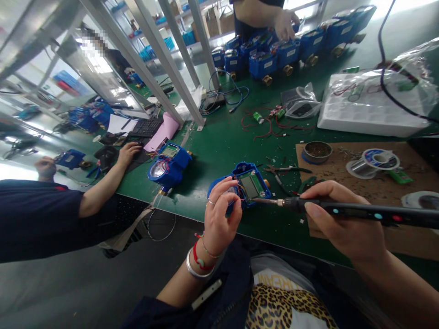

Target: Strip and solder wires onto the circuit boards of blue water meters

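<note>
A blue meter (252, 183) with an open top, a small screen and thin wires lies on the green table in front of me. At its left side, my left hand (222, 212) pinches a thin wire between thumb and index finger. My right hand (346, 224) is closed around a black soldering iron (356, 210), held almost level. The iron's tip reaches the lower edge of the meter, close to the pinched wire; whether they touch is too small to tell. Further left stands a second blue meter (169, 164), its top open too.
Pliers (283, 171) lie just right of the meter. A cardboard sheet (338, 171) bears a round tin (317, 151) and a solder spool (380, 159). Behind are a white foam tray (370, 109), red-wired batteries and several blue meters. Other people sit left and stand opposite.
</note>
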`<state>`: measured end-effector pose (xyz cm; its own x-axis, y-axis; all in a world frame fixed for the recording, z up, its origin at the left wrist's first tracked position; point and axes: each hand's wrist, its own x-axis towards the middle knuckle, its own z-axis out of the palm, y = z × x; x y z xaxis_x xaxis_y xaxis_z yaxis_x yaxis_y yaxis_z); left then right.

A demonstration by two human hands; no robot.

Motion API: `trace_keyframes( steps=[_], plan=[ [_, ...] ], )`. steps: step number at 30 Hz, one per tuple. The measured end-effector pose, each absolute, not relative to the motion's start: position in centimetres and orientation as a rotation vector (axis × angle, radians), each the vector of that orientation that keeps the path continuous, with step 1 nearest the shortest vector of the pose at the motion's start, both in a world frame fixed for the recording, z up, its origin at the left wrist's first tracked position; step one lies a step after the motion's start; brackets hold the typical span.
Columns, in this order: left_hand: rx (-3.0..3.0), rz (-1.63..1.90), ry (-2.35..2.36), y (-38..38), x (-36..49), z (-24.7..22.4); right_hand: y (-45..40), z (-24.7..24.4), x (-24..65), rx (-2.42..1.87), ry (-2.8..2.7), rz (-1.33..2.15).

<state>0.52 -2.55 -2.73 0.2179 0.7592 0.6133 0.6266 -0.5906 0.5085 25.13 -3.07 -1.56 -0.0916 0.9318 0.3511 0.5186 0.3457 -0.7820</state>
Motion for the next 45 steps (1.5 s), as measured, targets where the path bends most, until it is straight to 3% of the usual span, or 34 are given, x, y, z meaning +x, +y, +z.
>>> trace_keyframes(
  steps=[12, 25, 45],
  plan=[
    [2.323, 1.32, 1.321, -2.5, 0.5, -2.7, -3.0, -0.2, 24.1, -1.174, -1.898, 0.419],
    [2.33, 1.307, 1.343, -2.6, 0.5, -2.8, -2.4, -0.2, 24.6, -1.281, -1.835, 0.536],
    [2.312, 1.319, 1.358, -2.5, 0.5, -2.8, 0.8, 0.0, 24.5, -1.366, -1.605, 1.107]
  ],
)
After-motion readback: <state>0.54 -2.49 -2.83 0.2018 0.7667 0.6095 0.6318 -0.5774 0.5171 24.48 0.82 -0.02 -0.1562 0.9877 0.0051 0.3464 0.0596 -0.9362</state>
